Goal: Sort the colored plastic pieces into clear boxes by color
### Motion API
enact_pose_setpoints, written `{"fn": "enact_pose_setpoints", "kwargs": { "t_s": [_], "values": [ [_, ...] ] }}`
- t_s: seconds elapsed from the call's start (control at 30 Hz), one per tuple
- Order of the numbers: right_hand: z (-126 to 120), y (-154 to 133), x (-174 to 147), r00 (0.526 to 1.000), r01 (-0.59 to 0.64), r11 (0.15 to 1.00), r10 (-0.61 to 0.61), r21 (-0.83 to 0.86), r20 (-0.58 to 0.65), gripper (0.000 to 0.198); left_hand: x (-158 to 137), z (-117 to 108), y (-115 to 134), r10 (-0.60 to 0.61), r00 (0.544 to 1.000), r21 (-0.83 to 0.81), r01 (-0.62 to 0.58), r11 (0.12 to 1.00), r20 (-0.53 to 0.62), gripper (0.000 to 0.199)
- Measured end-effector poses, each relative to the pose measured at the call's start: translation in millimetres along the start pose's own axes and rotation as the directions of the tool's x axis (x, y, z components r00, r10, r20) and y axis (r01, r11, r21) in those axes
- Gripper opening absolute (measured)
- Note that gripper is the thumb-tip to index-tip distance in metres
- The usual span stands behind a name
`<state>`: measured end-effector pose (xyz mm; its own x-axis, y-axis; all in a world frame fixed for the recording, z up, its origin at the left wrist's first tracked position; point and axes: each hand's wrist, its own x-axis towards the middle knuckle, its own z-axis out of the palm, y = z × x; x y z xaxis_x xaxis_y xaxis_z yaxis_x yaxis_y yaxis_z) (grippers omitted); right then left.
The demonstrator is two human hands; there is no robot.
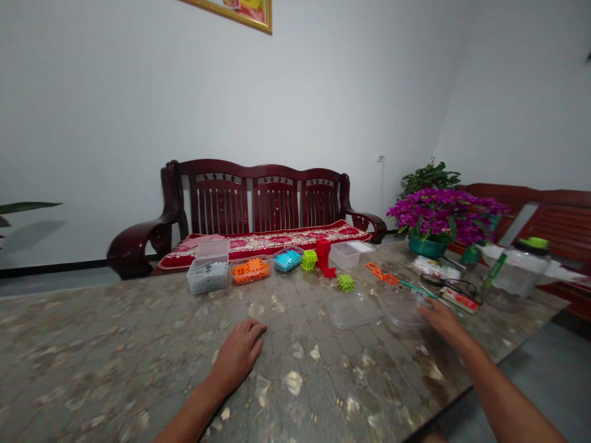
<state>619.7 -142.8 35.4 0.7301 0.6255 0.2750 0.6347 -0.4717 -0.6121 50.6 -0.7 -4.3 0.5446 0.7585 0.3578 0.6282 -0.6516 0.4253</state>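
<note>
My left hand (239,347) lies on the tabletop (152,357), fingers loosely extended, with nothing in it. Over on the right, my right hand (441,317) has its fingers closed at the edge of a clear plastic lid (401,312); blur hides the exact grip. Another clear lid (353,310) lies just left of it. Farther back are a tub of grey pieces (207,277), a tub of orange pieces (252,271) and a tub of blue pieces (288,260). Beside them stand a green spiky block (309,260), a red boot-shaped build (324,258) and a green spiky ball (346,282).
An open clear box (345,256) stands at the back, near an orange linked piece (382,274). To the right are glasses (462,288), a red-and-white box (459,299), a large bottle (521,274) and purple flowers (443,212). Behind the table is a wooden bench (272,197).
</note>
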Motion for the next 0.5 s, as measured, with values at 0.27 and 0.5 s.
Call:
{"fn": "enact_pose_setpoints", "kwargs": {
  "t_s": [0.27, 0.5],
  "values": [
    [-6.8, 0.8, -58.3, 0.986, -0.028, 0.953, -0.024, 0.302, 0.167, 0.053, -1.8, -9.5, 8.7, 0.0, 0.999, -0.086, 0.003, 0.996, 0.039, 0.027],
    [58.4, -107.1, -140.3, 0.979, 0.039, 0.878, -0.13, 0.476, 0.159, 0.049, -7.3, -8.8, 34.2, 0.112, 0.98, -0.493, -0.016, 0.87, 0.166, 0.095]
  ]
}}
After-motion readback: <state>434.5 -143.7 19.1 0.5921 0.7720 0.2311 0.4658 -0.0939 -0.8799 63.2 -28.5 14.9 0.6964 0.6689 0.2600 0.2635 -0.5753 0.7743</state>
